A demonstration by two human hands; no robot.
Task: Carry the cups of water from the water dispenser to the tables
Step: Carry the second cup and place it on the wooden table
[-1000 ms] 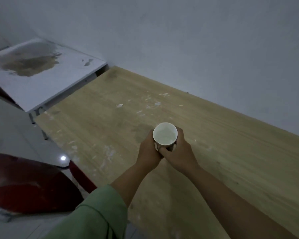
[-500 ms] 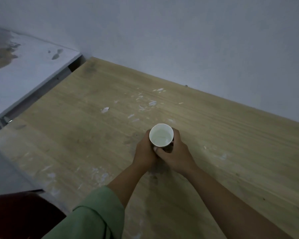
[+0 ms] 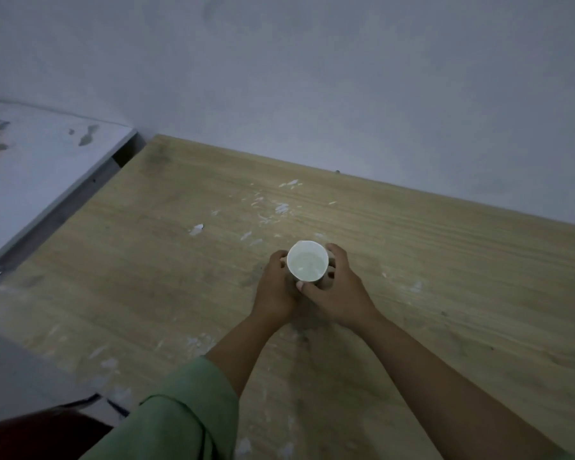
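A white paper cup (image 3: 307, 260) with water in it is low over the middle of a long wooden table (image 3: 445, 260); I cannot tell whether its base touches the top. My left hand (image 3: 274, 290) wraps its left side and my right hand (image 3: 336, 288) wraps its right side, fingers curled round the wall. The cup stands upright. Its lower part is hidden by my fingers.
The table runs along a plain grey wall (image 3: 312, 78). White paint flecks (image 3: 281, 207) dot the wood behind the cup. A white stained tabletop (image 3: 40, 167) adjoins at the left. A dark red seat (image 3: 30, 436) shows at the bottom left.
Both hands have lowered the cup toward the tabletop and slightly forward. My view has shifted right and closer, so the red chair has mostly left the frame.
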